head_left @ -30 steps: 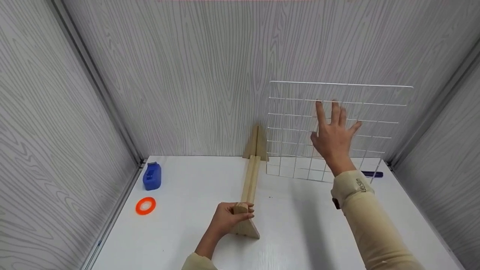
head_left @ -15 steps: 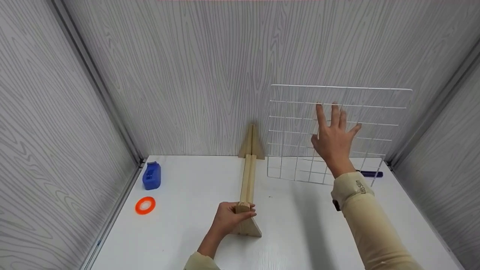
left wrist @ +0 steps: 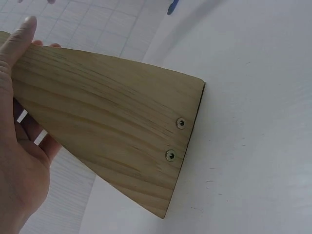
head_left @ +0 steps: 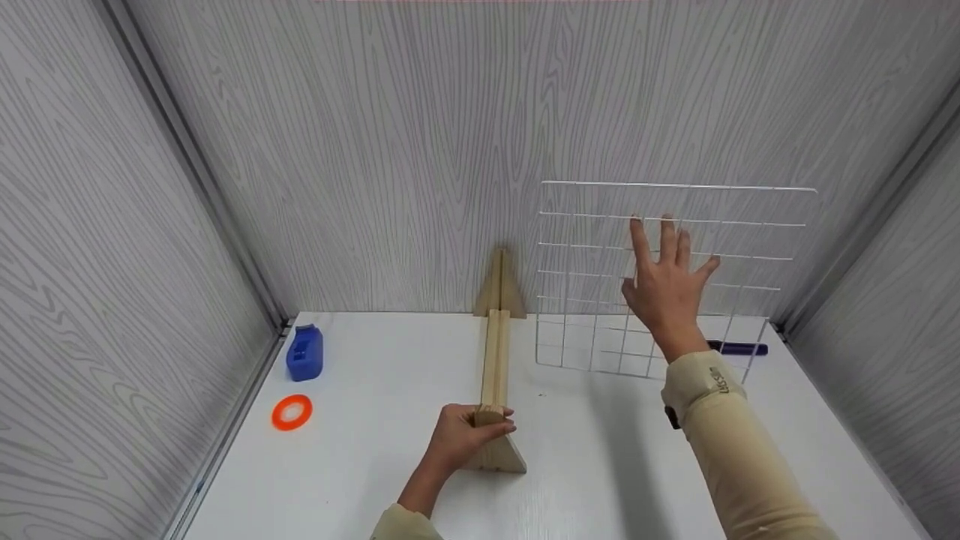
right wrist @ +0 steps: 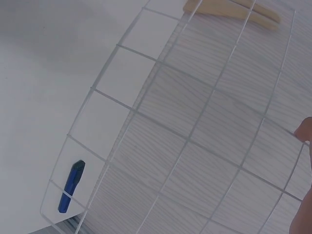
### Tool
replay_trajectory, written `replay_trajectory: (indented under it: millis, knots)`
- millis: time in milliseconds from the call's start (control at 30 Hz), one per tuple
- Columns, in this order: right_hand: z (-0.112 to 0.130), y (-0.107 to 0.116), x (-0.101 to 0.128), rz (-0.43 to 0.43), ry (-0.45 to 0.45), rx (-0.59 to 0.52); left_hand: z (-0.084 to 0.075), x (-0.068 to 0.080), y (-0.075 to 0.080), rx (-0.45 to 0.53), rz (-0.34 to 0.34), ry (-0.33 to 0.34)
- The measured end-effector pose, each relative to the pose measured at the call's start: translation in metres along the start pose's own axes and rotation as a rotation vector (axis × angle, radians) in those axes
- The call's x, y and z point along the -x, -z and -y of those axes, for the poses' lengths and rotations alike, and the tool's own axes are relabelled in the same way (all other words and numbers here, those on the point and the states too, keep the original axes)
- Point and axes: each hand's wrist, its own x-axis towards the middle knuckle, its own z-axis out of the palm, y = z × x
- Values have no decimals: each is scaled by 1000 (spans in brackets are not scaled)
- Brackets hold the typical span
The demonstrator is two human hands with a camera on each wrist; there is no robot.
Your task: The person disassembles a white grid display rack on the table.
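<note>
My left hand (head_left: pixel 455 437) grips the rounded top of the near end piece of a wooden stand (head_left: pixel 496 364), thumb on one face and fingers round behind. In the left wrist view that end piece (left wrist: pixel 112 107) is a tapered board with two screws near its wide bottom edge. A rail runs back from it to a similar upright at the rear wall. My right hand (head_left: pixel 667 292) holds a white wire grid panel (head_left: pixel 675 185) upright above the table, right of the stand, fingers spread with their tips at a wire. The thumb (right wrist: pixel 304 129) touches a wire in the right wrist view.
A blue tape dispenser (head_left: pixel 304 352) and an orange ring-shaped roll of tape (head_left: pixel 292 412) lie on the white table's left side. Behind the grid, at right, lies a blue box cutter (head_left: pixel 739 348). Wood-patterned walls close in the back and both sides.
The grid panel has come down a little with my right hand. The stand's far end has swung slightly left, and its near end has shifted slightly right with my left hand.
</note>
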Motion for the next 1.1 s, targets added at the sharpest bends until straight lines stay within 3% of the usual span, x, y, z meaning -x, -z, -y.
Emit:
replay_trajectory:
  millis: [667, 1100]
  knots:
    - [-3, -17, 13, 25, -11, -15, -4, 0, -5, 15, 3, 33]
    - [-5, -32, 28, 39, 3, 4, -2, -1, -2, 4, 29, 15]
